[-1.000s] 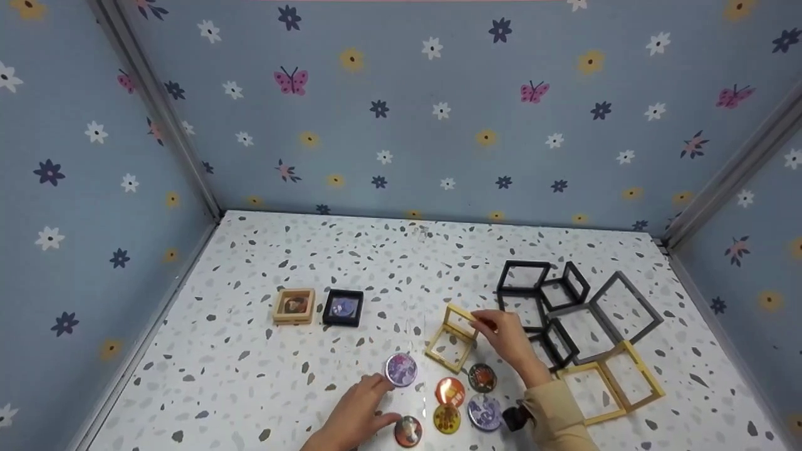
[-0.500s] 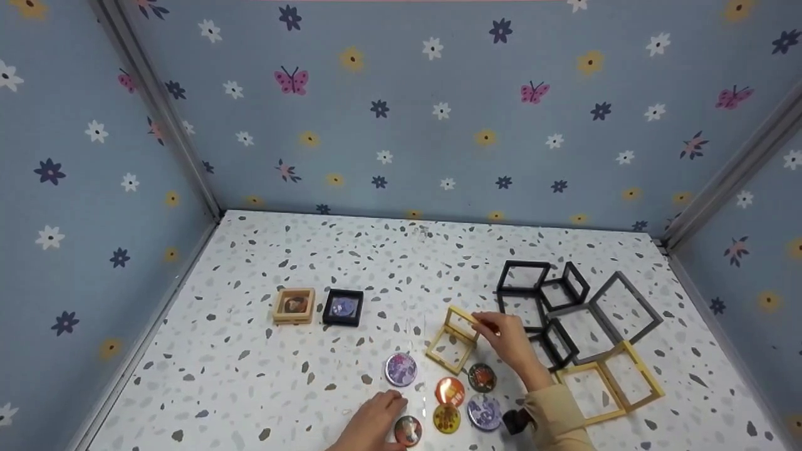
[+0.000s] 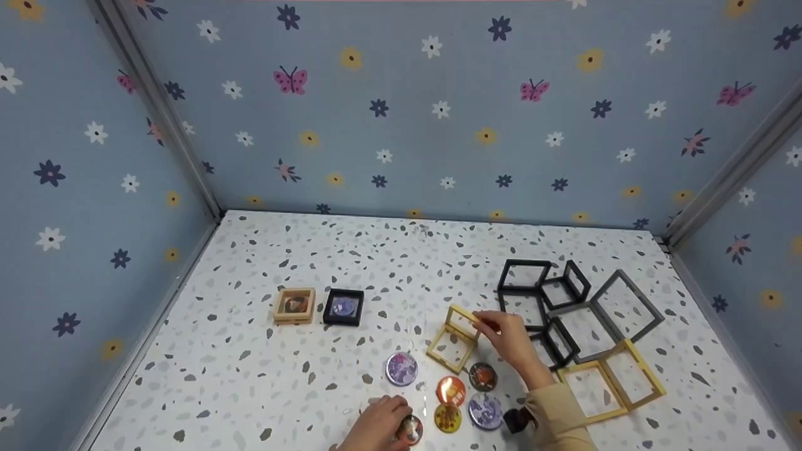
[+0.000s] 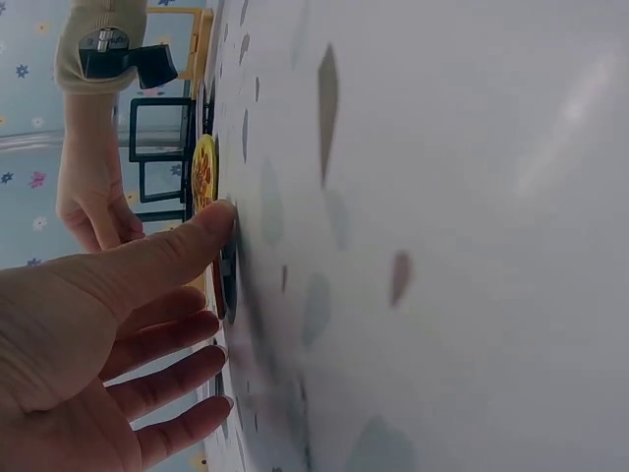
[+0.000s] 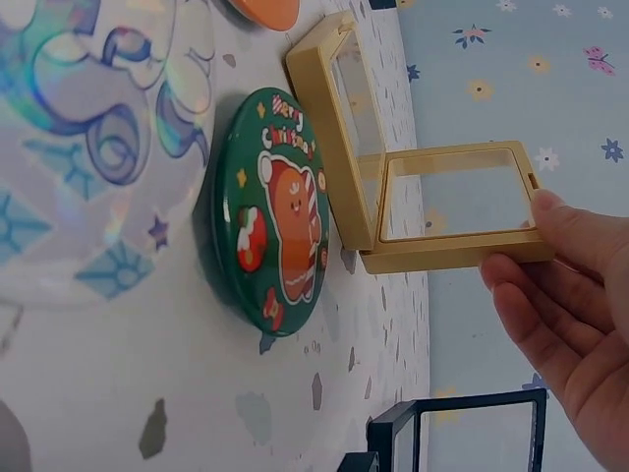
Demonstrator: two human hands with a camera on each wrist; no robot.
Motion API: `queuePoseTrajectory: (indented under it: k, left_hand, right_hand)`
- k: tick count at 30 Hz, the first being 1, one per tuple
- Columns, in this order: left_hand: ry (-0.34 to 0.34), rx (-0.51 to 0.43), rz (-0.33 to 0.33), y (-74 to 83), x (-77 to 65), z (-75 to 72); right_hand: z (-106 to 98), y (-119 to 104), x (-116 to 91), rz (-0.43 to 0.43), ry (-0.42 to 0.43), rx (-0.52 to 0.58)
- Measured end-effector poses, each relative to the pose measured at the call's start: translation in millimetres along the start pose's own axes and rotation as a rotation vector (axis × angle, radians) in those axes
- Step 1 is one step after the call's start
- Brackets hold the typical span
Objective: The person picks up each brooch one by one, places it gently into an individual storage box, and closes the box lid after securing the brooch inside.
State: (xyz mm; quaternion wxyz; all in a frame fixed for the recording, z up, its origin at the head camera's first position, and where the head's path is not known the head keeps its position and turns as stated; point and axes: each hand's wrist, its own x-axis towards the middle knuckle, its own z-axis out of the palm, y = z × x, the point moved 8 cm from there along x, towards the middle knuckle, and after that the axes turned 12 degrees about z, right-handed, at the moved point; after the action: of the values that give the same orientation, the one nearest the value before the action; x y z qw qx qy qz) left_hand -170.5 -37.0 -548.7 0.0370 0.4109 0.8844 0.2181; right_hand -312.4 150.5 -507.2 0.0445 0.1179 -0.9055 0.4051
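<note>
In the head view my left hand [image 3: 378, 426] is at a round button badge [image 3: 411, 430] near the front edge, which lies on the table. The left wrist view has the thumb and fingers at opposite sides of that badge's rim, pinching it. My right hand [image 3: 509, 338] pinches the raised lid of a small yellow hinged display frame [image 3: 452, 347]. Its base rests on the table, with clear film windows in both halves. Just in front of it lies a green Christmas badge [image 5: 273, 211], and a purple badge [image 3: 401, 368] sits to its left.
An orange badge [image 3: 451, 391], a yellow badge [image 3: 447, 417] and a lilac badge [image 3: 485, 411] lie between the hands. Unfolded black frames [image 3: 523, 291], a grey frame [image 3: 626, 307] and a larger yellow frame [image 3: 611, 382] spread at right. Closed beige [image 3: 294, 315] and black [image 3: 343, 316] frames holding badges stand at left.
My left hand has moved from beside the purple badge toward the front edge, onto the badge there. The right hand keeps its hold on the yellow frame's lid.
</note>
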Motion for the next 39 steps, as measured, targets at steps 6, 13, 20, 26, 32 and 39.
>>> queuePoseTrajectory:
  k: [6,13,20,26,32,39]
  left_hand:
    - [-0.015,-0.082,-0.041,0.4,1.8,2.4]
    - [0.044,-0.191,-0.058,-2.2,0.5,4.6]
    - [0.092,-0.229,-0.103,-4.4,0.1,3.1]
    - [0.066,-0.301,-0.193,-7.3,5.5,1.0]
    - [0.199,-0.264,-0.183,-4.0,14.8,-12.6]
    - [0.289,-0.298,-0.227,-7.2,35.0,-20.1]
  right_hand:
    - [-1,-1,0,-0.002,0.010,0.005]
    - [-1,1,0,0.018,0.009,0.000]
    - [-3,0,-2,-0.017,0.031,-0.012]
    - [-4,-1,-2,-0.023,0.030,-0.010]
    - [-3,0,0,-0.002,0.021,0.000]
    - [-1,1,0,0.012,0.014,0.005]
